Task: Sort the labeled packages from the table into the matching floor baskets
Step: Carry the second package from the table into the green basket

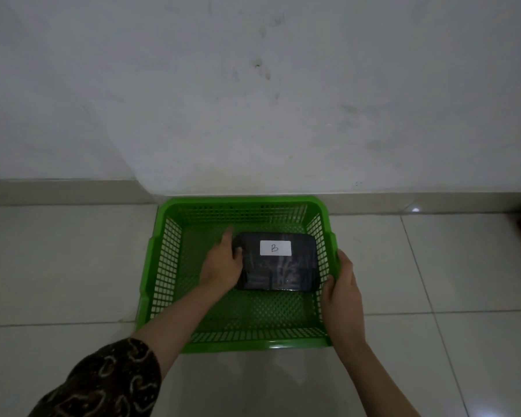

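Dark package [278,266] with a white label [275,248] marked "B", lying flat on the floor of the green basket [169,245], toward its far right part, label facing up. Left hand [221,266] inside the basket at the package's left edge, thumb on top, fingers spread along the side, touching it; whether gripping or just resting cannot be told. Right hand [342,284] outside, wrapped over the basket's right rim, fingers curled on the wall. Patterned brown sleeve [103,383] on the left arm. Basket on pale floor tiles [57,266], right against the white wall [253,100].
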